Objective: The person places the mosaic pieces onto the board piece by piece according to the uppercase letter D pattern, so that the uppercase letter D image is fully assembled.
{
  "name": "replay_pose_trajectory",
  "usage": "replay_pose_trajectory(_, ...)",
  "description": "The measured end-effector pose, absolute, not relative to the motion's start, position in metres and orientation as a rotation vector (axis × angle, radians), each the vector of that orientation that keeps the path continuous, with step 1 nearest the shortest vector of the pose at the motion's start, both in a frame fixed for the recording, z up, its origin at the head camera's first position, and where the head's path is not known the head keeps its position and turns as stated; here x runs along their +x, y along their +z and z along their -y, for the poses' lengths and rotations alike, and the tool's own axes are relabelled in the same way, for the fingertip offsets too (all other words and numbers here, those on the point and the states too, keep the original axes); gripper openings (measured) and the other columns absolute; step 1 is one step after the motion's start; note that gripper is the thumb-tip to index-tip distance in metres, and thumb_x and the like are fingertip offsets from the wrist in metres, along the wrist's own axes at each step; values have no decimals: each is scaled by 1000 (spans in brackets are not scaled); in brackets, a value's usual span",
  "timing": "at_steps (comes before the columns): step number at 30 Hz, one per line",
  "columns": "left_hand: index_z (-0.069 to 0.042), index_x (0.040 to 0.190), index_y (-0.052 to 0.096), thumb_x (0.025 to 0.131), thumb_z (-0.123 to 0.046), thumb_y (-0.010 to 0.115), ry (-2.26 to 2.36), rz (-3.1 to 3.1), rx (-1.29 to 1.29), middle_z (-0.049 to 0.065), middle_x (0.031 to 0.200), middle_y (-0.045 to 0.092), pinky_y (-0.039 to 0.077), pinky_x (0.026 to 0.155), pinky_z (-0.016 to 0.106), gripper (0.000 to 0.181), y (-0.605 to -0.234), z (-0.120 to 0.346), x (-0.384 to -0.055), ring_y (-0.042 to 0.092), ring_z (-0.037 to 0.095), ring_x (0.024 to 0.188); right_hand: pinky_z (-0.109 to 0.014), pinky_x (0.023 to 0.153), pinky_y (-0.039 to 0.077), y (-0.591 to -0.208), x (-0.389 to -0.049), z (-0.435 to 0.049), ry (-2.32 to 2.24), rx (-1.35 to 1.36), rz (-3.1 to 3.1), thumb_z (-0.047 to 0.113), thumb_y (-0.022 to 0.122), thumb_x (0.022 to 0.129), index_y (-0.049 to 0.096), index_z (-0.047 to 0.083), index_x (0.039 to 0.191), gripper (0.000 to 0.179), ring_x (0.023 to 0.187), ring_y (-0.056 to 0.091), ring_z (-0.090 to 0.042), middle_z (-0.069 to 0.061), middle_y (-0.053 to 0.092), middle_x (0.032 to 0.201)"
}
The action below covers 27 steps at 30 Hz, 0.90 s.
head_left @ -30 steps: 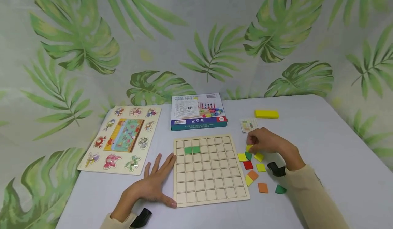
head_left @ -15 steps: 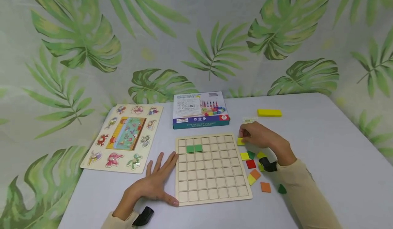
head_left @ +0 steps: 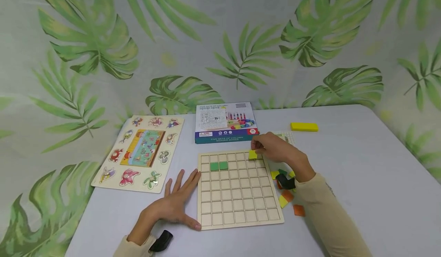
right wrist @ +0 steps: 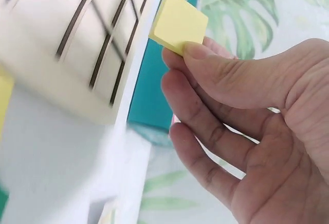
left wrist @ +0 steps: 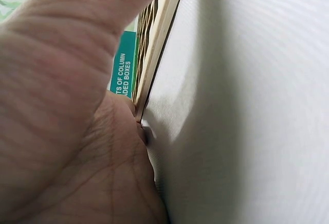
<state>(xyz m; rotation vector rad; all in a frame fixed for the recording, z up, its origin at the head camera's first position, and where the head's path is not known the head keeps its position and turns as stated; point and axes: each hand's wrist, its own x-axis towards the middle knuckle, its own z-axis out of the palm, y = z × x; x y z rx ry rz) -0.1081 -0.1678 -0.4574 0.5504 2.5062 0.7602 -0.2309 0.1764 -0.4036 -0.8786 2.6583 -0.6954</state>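
Note:
My right hand [head_left: 277,150] pinches a yellow square tile [right wrist: 180,22] between thumb and fingers, over the top right part of the wooden grid board [head_left: 232,201]. Two green square tiles [head_left: 218,166] lie side by side in the board's second row. On the left, my left hand [head_left: 173,207] rests on the table with fingers spread, its thumb and fingertips touching the board's left edge. Loose tiles lie right of the board, among them an orange tile [head_left: 299,210] and a yellow tile [head_left: 283,201]; my right wrist and sleeve partly cover them.
A boxed bead set [head_left: 225,124] stands behind the board. To the left lies a wooden sea-animal puzzle [head_left: 158,184]. A small pattern card [head_left: 286,136] is partly hidden behind my right hand, and a yellow block [head_left: 304,127] lies farther back.
My right hand has picked up the yellow tile from the loose tiles and carried it left over the board's upper right corner. The left hand has stayed at the board's edge.

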Motion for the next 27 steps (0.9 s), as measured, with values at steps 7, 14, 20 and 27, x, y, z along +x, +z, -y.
replay_pose_trajectory(7, -19, 163, 0, 58, -55, 93, 749, -2503, 555, 2, 170, -8, -16, 113, 69, 145, -458, 168, -109, -25, 35, 152, -36, 84, 55, -410, -231, -154, -766, -913, -2606, 5, 65, 96, 64, 4, 99, 3, 91, 66, -18, -3, 69, 95)
replay_pose_trajectory(14, -20, 163, -3, 57, -56, 92, 725, -2513, 563, 1, 170, -10, -17, 113, 68, 147, -458, 168, -112, -27, 34, 151, -33, 83, 55, -418, -229, -137, -768, -999, -2599, 9, 64, 98, 66, 4, 99, 6, 88, 65, -13, 0, 70, 93)
replay_pose_trajectory(20, -19, 163, -2, 57, -56, 92, 726, -2508, 562, 2, 170, -9, -17, 113, 68, 147, -456, 166, -115, -26, 34, 151, -30, 80, 54, -423, -231, -134, -767, -987, -2603, 9, 65, 97, 67, 4, 97, 5, 82, 61, -11, 0, 69, 90)
replay_pose_trajectory(27, -17, 163, 1, 55, -57, 93, 749, -2499, 540, 4, 170, -8, -19, 112, 69, 147, -455, 167, -111, -26, 37, 151, -30, 79, 53, -428, -227, -129, -752, -989, -2586, 10, 63, 98, 66, 7, 97, 5, 81, 59, -9, 2, 69, 90)
